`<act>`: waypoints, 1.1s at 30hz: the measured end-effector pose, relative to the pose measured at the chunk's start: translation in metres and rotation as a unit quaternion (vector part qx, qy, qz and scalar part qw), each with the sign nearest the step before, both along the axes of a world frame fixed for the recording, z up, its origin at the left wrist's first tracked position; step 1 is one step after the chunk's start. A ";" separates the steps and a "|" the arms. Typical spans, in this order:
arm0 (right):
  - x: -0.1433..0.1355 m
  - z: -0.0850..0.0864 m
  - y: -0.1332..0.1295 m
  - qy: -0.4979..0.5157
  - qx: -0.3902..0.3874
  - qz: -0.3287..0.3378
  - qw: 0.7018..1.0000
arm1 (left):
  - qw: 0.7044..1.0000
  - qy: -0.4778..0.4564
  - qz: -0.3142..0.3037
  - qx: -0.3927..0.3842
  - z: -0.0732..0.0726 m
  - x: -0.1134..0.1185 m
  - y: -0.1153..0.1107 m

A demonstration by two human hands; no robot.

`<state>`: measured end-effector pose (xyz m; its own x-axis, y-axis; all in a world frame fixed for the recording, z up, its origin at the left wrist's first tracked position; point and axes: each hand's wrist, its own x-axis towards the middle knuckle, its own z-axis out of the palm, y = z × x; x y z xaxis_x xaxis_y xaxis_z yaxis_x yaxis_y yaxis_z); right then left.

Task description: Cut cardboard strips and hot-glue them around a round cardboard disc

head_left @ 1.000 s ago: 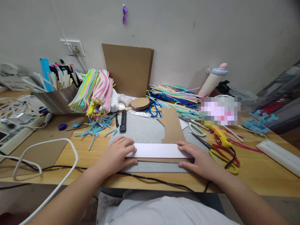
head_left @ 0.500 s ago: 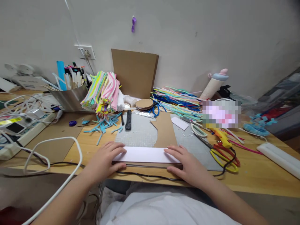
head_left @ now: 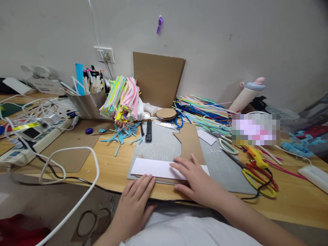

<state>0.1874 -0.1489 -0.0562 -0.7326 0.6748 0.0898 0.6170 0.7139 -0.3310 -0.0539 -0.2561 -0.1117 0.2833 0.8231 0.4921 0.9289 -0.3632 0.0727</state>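
A long white strip of board (head_left: 153, 167) lies along the front of the grey cutting mat (head_left: 157, 147), with a brown edge showing beneath it. My right hand (head_left: 196, 177) rests over its right part, fingers spread on the white surface and thumb by the near edge. My left hand (head_left: 138, 200) lies at the table's front edge, fingers stretched out side by side, their tips at the strip's near edge. Behind the strip is a cut piece of brown cardboard (head_left: 191, 138), partly covered by my right hand.
A black utility knife (head_left: 148, 131) lies on the mat, with scissors (head_left: 258, 181) and a yellow glue gun (head_left: 256, 156) to the right. Pipe cleaners (head_left: 202, 109) and bundled coloured strips (head_left: 123, 97) line the back. A white cable (head_left: 96, 171) loops at left.
My left hand has left the strip's left end and come down nearer to me at its front edge. My right hand has shifted inward along the strip. The view has turned slightly left.
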 end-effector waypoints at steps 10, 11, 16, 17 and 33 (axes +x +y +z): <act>-0.001 -0.011 0.018 0.047 -0.032 0.060 0.997 | 0.997 -0.053 0.026 -0.047 -0.014 0.001 -0.007; 0.000 -0.012 0.020 0.050 -0.035 0.062 0.996 | 0.997 -0.054 0.026 -0.049 -0.014 0.001 -0.006; -0.003 -0.017 0.027 0.069 -0.040 0.066 0.995 | 0.996 -0.060 0.032 -0.062 -0.012 0.003 -0.006; -0.004 -0.017 0.028 0.073 -0.041 0.068 0.994 | 0.995 -0.063 0.036 -0.063 -0.012 0.004 -0.006; 0.000 -0.010 0.021 0.186 0.006 -0.087 0.979 | 0.993 -0.079 0.030 0.085 -0.003 -0.005 -0.015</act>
<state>0.1869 -0.1282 -0.0663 -0.5222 0.7835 0.3367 0.5681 0.6141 -0.5478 -0.0591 -0.2708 -0.1143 0.1447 0.7369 0.6604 0.9311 -0.3272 0.1611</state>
